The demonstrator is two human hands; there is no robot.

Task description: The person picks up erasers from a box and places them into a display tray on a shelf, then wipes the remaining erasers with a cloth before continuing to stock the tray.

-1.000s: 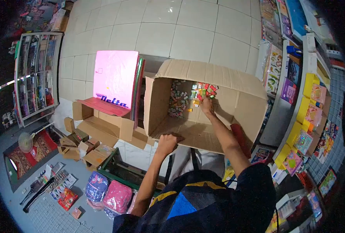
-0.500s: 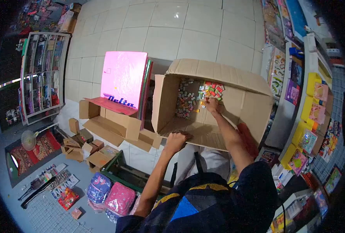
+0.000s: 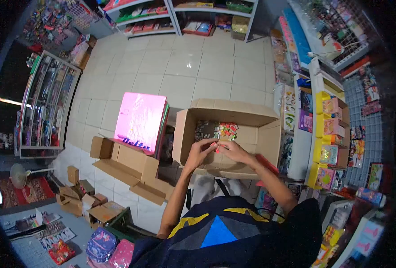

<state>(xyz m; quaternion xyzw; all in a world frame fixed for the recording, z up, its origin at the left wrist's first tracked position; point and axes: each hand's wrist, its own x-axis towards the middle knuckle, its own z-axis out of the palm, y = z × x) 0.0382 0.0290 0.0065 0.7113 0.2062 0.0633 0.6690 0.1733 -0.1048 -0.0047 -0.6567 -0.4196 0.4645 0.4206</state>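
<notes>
Over the near side of a large open cardboard box [image 3: 269, 142], my two hands come together with fingertips nearly touching. My left hand [image 3: 200, 154] and my right hand [image 3: 234, 152] both pinch a small red piece [image 3: 214, 145], largely covered by the fingers. Its exact kind is too small to make out. Down in the box lie many small coloured pieces [image 3: 227, 130], mostly red, green and white, heaped toward the left and middle of its floor.
Left of the box stands a stack of pink "Delta" folders or boards [image 3: 140, 118] beside an open empty carton [image 3: 124, 156]. Wrapped backpacks [image 3: 102, 244] lie at lower left. A glass display cabinet [image 3: 46, 102] is on the left; shelves with yellow bins [image 3: 321, 152] line the right.
My left hand has left the box's near edge and joined my right hand. My right hand has risen from the pieces toward me. The view has tilted up, showing shelves at the back.
</notes>
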